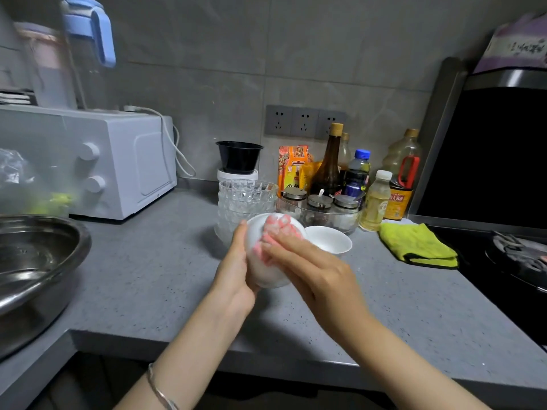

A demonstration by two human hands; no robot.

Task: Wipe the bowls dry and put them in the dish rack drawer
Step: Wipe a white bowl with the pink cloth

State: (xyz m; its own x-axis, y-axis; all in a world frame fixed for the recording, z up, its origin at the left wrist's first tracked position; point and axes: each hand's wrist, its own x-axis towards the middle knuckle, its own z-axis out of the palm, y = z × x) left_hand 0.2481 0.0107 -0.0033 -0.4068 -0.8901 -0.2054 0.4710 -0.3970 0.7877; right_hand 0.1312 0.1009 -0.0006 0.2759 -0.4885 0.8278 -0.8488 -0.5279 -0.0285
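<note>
Bowl first, in the head view: it is white, lifted off the counter and tipped on its side between both hands, mouth turned toward the right hand so the inside can be reached. The left hand grips it from the outer side, thumb up along the rim and fingers curled round behind, which steadies it against the rubbing. The right hand lies nearly flat, fingers straight, pressing a pink-and-white cloth into the hollow; it pinches nothing that I can see. Just beyond the right hand's fingertips a second bowl sits upright on the counter, and beyond the left hand's thumb stands a stack of glass bowls, probably waiting close by so each can be taken up in turn. A green towel lies well off to the right hand's side. No dish rack drawer is in view, so the putting away looks some way off.
</note>
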